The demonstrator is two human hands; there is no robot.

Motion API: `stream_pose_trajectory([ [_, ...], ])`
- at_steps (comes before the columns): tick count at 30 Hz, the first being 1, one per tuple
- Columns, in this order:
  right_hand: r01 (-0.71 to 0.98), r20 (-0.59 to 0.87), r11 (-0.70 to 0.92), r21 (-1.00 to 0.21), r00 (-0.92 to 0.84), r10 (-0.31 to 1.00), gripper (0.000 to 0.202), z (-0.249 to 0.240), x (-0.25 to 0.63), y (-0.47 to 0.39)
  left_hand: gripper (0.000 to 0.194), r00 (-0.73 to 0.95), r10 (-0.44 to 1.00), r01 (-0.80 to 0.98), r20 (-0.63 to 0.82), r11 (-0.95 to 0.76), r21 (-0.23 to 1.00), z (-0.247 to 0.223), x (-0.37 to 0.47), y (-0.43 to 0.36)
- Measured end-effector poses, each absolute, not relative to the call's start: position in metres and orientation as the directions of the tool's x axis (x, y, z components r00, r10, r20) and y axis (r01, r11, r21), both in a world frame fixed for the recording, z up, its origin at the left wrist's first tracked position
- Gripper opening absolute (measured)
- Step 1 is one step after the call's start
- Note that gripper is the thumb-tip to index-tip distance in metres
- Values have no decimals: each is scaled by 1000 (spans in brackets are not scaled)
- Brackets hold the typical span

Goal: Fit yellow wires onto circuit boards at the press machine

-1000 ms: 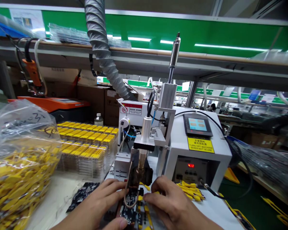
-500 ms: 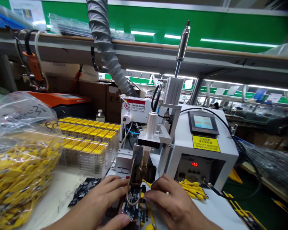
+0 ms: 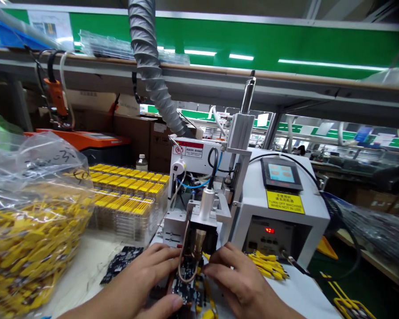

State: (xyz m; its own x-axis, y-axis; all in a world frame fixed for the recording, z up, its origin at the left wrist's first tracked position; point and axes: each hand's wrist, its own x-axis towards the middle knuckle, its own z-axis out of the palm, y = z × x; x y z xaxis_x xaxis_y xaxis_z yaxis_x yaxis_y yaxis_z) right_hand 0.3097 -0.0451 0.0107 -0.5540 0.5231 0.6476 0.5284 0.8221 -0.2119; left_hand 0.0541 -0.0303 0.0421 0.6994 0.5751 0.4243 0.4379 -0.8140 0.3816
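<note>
Toward the near edge of the bench (image 3: 299,293), circuit board (image 3: 185,291) lies under the metal tip (image 3: 200,241), left hand (image 3: 146,275) spread along its left side, presumably steadying it, right hand (image 3: 235,275) bent opposite, any finger grip indiscernible.

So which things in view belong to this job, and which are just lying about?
Probably the job's:
circuit board, between left grip and right grip
brass-coloured tip, down at the board
loose yellow pieces
bagged yellow pieces, likely stock

Apparently just lying about:
bottle
orange-and-black device
clear plastic trays on the shelf
</note>
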Motion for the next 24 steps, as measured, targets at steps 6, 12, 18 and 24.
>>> stream_pose_trajectory([
  [6, 518, 664, 832, -197, -554, 502, 27, 10, 310, -44, 48, 722, 563, 443, 402, -822, 357, 35, 50, -28],
  [12, 530, 667, 825, -198, -543, 509, 26, 7, 310, -44, 51, 743, 523, 420, 418, -850, 318, 29, 48, -20],
  [18, 540, 628, 812, -221, -559, 542, 28, 4, 311, -44, 48, 722, 531, 421, 445, -846, 327, 22, 46, -22],
  [24, 534, 626, 814, -229, -560, 543, 30, 7, 310, -43, 46, 710, 571, 461, 412, -819, 341, 30, 49, -25],
])
